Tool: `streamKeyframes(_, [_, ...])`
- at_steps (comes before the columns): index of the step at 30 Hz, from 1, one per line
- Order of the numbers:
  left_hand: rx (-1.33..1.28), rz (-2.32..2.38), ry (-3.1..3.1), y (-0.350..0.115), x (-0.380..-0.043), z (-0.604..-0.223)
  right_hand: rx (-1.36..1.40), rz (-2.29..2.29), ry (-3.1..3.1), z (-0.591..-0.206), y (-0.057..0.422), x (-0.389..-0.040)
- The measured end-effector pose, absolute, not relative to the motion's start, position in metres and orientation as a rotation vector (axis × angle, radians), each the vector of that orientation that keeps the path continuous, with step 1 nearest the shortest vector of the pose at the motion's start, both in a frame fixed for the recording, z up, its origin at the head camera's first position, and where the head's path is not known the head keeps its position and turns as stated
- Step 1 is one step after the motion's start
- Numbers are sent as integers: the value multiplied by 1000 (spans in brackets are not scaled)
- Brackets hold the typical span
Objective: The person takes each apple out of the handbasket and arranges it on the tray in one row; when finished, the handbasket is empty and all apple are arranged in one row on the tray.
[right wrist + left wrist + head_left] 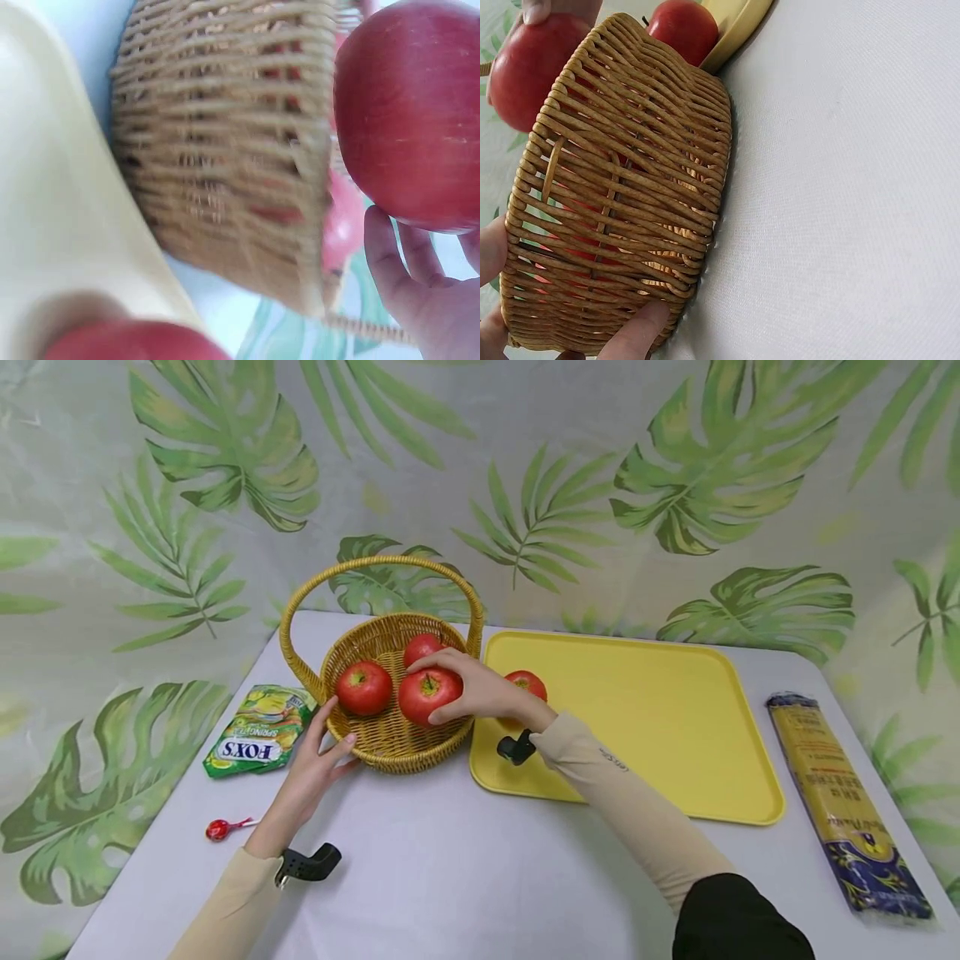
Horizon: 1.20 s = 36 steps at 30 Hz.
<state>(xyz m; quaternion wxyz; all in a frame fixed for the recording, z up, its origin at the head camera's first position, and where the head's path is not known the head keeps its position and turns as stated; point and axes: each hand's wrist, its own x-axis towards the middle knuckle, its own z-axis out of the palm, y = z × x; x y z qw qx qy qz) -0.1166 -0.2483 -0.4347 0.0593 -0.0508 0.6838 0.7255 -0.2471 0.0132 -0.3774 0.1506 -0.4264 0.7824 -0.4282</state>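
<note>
My right hand grips a red apple over the wicker basket. In the right wrist view this apple is higher than the basket's rim, with fingertips against it. Two other apples are in the basket, one at the left and one at the back, partly hidden by the hand. My left hand holds the basket's front left side. In the left wrist view, its fingers lie at the rim and another digit presses the woven wall.
Right of the basket lies a yellow tray; a red apple sits at its left, partly behind my right wrist. A green FOX'S candy bag and a red lollipop lie at left. A long pasta packet lies far right.
</note>
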Motion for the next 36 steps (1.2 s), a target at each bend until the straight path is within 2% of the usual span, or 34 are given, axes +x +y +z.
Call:
streamKeyframes(16, [-170,2212,2056,-251,-114,-438,-965,-1405,2307,-366,108,-252])
streamKeyframes(28, [-164,2188,2075,-251,-114,-437,-668,-1430,2456,-387,187,-255])
streamKeyframes(36, [-159,2193,2074,-251,-114,-437,-518,-1423,2527,-418,212,-250])
